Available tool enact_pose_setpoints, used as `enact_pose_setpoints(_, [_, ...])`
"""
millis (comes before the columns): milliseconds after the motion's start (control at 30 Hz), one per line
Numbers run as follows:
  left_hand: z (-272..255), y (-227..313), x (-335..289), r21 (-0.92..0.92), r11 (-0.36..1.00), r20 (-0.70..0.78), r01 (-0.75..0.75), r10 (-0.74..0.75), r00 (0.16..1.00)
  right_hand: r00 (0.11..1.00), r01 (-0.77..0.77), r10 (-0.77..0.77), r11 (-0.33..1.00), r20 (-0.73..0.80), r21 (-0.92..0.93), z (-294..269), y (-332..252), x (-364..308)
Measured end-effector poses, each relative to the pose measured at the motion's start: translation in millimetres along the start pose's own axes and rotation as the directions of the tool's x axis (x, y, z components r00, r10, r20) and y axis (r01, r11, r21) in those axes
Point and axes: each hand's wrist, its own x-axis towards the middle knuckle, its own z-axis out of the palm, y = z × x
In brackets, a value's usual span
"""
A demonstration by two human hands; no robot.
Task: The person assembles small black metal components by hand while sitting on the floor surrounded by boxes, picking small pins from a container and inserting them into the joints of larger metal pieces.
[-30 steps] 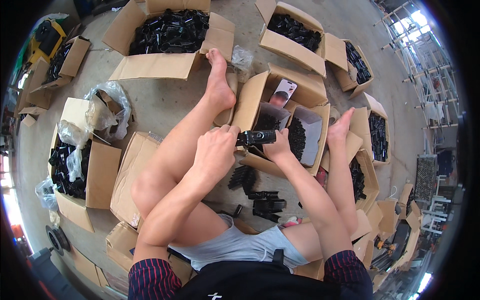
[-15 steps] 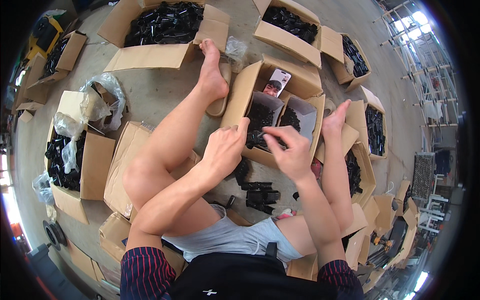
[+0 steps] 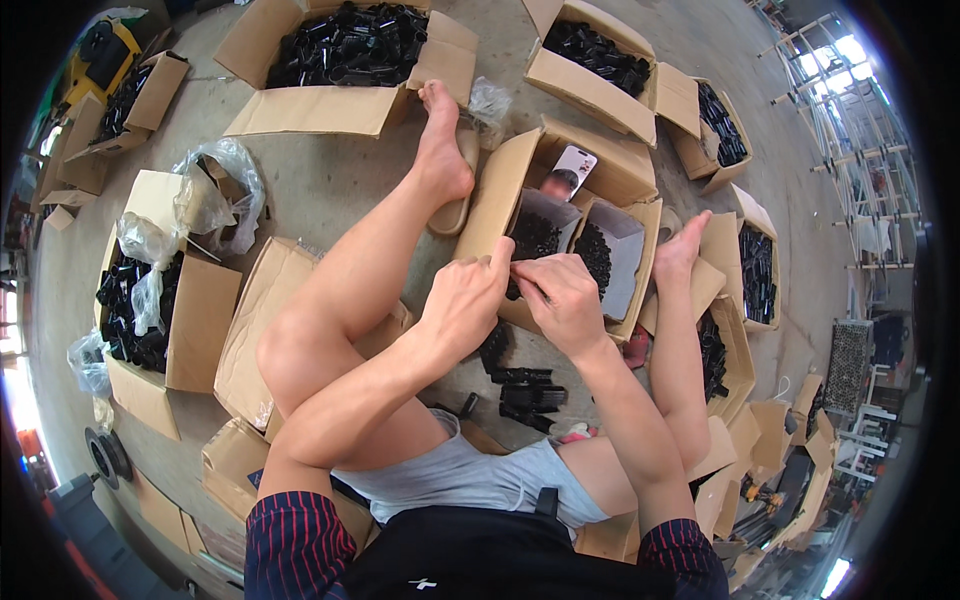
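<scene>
My left hand (image 3: 465, 302) is closed, index finger and thumb pointing forward, around a black plastic part that my fingers mostly hide. Against its fingertips, my right hand (image 3: 565, 300) is pinched; what it grips is too small and covered to make out. Both hands meet above the near edge of an open cardboard box (image 3: 490, 195) between my legs. Inside it stand two grey-lined compartments, the left with small black pieces (image 3: 535, 235), the right with more black pieces (image 3: 596, 255). A phone (image 3: 572, 170) leans at the box's far side.
Several black ribbed parts (image 3: 528, 392) lie on the floor between my thighs. Open cartons of black plastic parts surround me, including a large one (image 3: 310, 110) ahead and one (image 3: 185, 340) at left with clear plastic bags (image 3: 150, 245). Metal racks (image 3: 845, 150) stand far right.
My right hand has moved left and in, so its fingertips now meet my left hand's. The black part that showed between them is now mostly covered. The view has shifted slightly.
</scene>
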Motion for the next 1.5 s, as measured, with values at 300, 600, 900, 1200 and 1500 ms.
enact_pose_setpoints(300, [-3, 0, 1, 0.024, 1.000, -0.026, -0.014, 0.015, 1.000, 0.998, 0.066, -0.064, 0.994, 0.025, -0.092, 6, 3, -6])
enact_pose_setpoints(600, [-9, 0, 5, -0.103, 0.984, 0.018, 0.145, -0.144, 0.989, 0.895, -0.321, 0.316, 0.946, -0.314, 0.036, -20, 28, -13])
enact_pose_setpoints(900, [-10, -16, 18, -0.812, 0.410, 0.231, 0.415, -0.427, 0.874, 0.570, -0.807, 0.803, 0.587, -0.171, 0.067, -17, 149, -98])
enact_pose_setpoints(1200, [7, -27, 21, -0.918, -0.167, 0.395, 0.361, -0.476, 0.786, 0.561, -0.741, 0.815, 0.572, 0.143, -0.352, 23, 179, -102])
enact_pose_setpoints(1500, [15, -15, 19, -0.900, -0.318, 0.403, 0.296, -0.354, 0.844, 0.599, -0.704, 0.795, 0.579, 0.096, -0.411, 30, 191, -101])
